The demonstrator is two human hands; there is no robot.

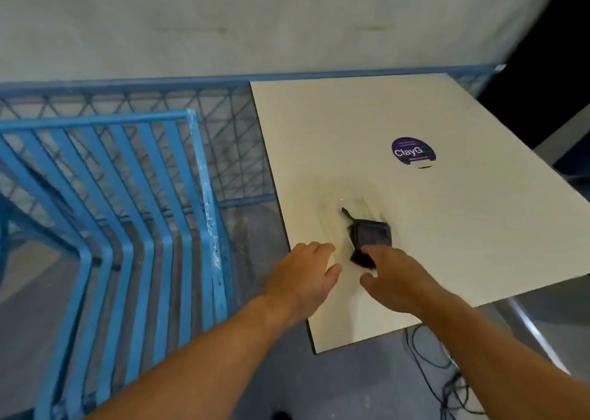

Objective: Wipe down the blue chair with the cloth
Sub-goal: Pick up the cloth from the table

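Head view. A cream rectangular desk [399,116] carries a small dark crumpled cloth [370,232] near its front-left part and a round purple sticker [413,151] farther back. The right hand [392,279] reaches over the cloth, fingertips touching its near edge; whether it grips cannot be told. The left hand [306,272] lies open, fingers spread, just left of the cloth. The blue slatted metal chair [127,228] stands left of the desk, before a blue mesh fence [223,125].
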